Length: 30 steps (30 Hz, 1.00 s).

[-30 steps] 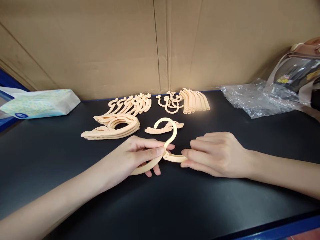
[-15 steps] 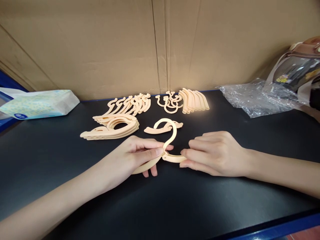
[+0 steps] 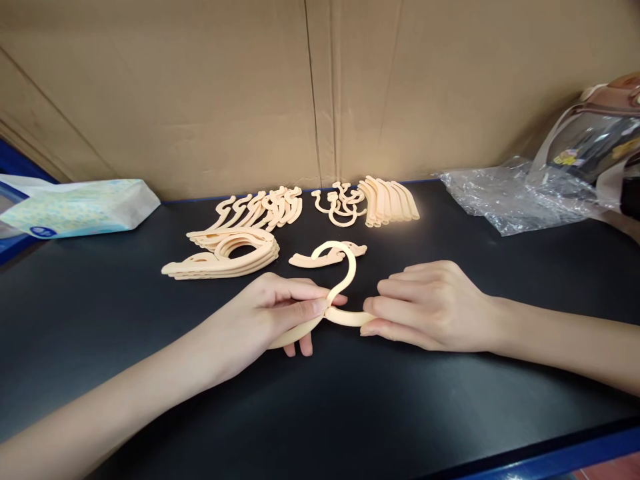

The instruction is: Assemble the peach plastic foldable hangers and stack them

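Between my hands is a cream plastic folding hanger (image 3: pixel 349 273), its curved hook upright and its two arms spreading from a joint below. My left hand (image 3: pixel 283 307) pinches the joint and the left arm between thumb and fingers. With closed fingers, my right hand (image 3: pixel 425 305) grips the outer end of the right arm, which it partly hides. Just behind the hook lies a loose hanger arm piece (image 3: pixel 315 259), partly covered by it. A stack of folded hangers (image 3: pixel 220 268) rests beyond my left hand.
Along the back of the black table (image 3: pixel 320 413) lie several curved arm pieces (image 3: pixel 260 210), loose hooks (image 3: pixel 340 207) and a row of straighter arms (image 3: pixel 390 201). A tissue pack (image 3: pixel 95 207) sits at the left. Clear plastic wrapping (image 3: pixel 515 193) and a transparent bottle (image 3: pixel 590 143) are at the right.
The hanger's hook has tipped slightly to the right and down, and the right arm now sits closer against the joint. Both hands keep their grip almost in place.
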Available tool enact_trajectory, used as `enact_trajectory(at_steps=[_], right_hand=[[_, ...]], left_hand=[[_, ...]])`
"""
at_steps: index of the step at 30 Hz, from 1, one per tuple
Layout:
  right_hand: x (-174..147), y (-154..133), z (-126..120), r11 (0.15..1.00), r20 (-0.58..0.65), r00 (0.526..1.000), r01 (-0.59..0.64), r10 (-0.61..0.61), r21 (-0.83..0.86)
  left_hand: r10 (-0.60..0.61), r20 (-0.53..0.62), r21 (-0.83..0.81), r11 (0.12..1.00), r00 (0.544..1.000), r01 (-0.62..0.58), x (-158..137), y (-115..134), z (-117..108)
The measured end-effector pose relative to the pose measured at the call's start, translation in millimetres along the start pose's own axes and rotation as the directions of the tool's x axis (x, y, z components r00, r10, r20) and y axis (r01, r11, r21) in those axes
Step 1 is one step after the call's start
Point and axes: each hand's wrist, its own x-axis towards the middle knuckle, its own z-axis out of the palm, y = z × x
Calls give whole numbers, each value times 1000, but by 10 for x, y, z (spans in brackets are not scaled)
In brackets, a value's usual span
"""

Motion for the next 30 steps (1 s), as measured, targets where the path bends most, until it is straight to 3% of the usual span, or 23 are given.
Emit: enact_trajectory(at_steps=[12, 18, 20, 23, 30], right_hand=[[31, 14, 0, 997, 17, 999, -46, 45, 66], [42, 36, 9, 993, -4, 995, -102, 103, 52], [47, 46, 7, 989, -16, 990, -137, 138, 54], [47, 62, 7, 978, -25, 980, -194, 197, 82], [41, 79, 18, 943, -21, 949, -309, 314, 125]], left_hand=[[-10, 21, 69, 998, 1000, 9, 17, 35, -5], [-25, -27, 293, 956, 999, 32, 14, 77, 69], [35, -70, 462, 887, 997, 1, 3, 70, 114], [221, -55, 676, 726, 974, -127, -26, 26, 165], [478, 99, 829, 445, 873, -338, -55, -113, 153]])
